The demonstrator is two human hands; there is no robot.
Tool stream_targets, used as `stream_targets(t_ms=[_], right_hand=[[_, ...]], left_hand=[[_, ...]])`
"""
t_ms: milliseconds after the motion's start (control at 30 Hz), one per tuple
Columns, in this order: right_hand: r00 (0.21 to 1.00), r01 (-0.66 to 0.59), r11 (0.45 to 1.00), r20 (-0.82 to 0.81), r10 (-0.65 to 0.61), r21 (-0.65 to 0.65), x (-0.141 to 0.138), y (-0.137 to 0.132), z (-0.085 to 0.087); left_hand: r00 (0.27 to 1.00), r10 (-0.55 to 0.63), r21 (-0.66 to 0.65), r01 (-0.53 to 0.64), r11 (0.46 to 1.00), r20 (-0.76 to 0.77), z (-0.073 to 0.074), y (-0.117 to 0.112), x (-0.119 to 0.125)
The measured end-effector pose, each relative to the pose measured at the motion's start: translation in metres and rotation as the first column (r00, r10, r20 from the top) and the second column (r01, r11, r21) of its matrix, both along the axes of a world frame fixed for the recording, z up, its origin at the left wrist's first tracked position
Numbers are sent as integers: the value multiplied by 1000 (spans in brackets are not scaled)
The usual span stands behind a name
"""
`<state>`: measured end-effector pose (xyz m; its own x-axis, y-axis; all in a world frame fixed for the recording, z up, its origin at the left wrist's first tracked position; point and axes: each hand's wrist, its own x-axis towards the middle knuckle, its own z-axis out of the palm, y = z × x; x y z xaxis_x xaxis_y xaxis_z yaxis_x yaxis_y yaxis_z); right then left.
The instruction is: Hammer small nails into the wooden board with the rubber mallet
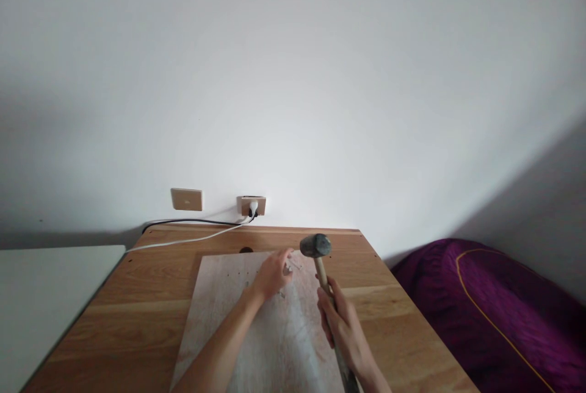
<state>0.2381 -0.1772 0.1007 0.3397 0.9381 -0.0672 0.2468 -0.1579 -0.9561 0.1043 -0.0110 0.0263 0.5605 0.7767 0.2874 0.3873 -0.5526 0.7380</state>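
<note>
Over the right side of the board (210, 295), our right hand (341, 323) clasps the mallet (315, 246); at its far end our left hand (272, 275) half-curls beside nails (297, 266), hold unclear. A skewed swing could bruise us.

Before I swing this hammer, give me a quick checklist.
1. Hammer gripped in the right hand: ok.
2. Left hand apart from the hammer head: ok.
3. Left fingertips' hold on anything: cannot tell, too small.
4. Board lying on the table: ok.
5. Board fastened down: cannot tell, near edge out of view.
6. White cable off the board: ok.
</note>
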Motion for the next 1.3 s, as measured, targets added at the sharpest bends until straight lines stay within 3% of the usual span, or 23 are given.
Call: stream_targets(t_ms=[100,200,367,500,600,767,833,967,1133,1300], right_hand=[[995,-62,992,76,71,-112,-2,8,-18],[998,-11,990,64,20,-138,0,7,-27],[986,146,989,-77,-149,-35,4,-8,-18],[978,162,982,-114,-173,-101,6,-14,-20],[981,143,984,-116,-155,-102,5,-12,-19],[993,72,997,-90,-72,4,-2,-2,-6],[998,38,999,-55,-37,12,-4,3,-10],[998,-43,994,37,46,-98,-4,9,-30],[988,118,992,-90,-122,-48,1,4,-28],[980,156,986,-118,-162,-58,7,-3,-22]], left_hand=[[999,-6,13,6,1000,37,3,-2,-2],[999,-12,-5,12,1000,37,4,-3,-3],[1000,17,-53,-17,998,-2,2,1,-1],[1000,27,-45,-27,999,-4,1,2,0],[1000,13,-45,-12,999,5,-1,1,0],[998,-22,41,19,999,62,-7,0,0],[994,-31,56,25,998,107,-8,0,1],[996,-17,23,15,1000,92,-4,-1,-1],[1000,-1,-53,2,999,9,4,-2,-2],[1000,30,-38,-30,999,-1,0,1,0]])
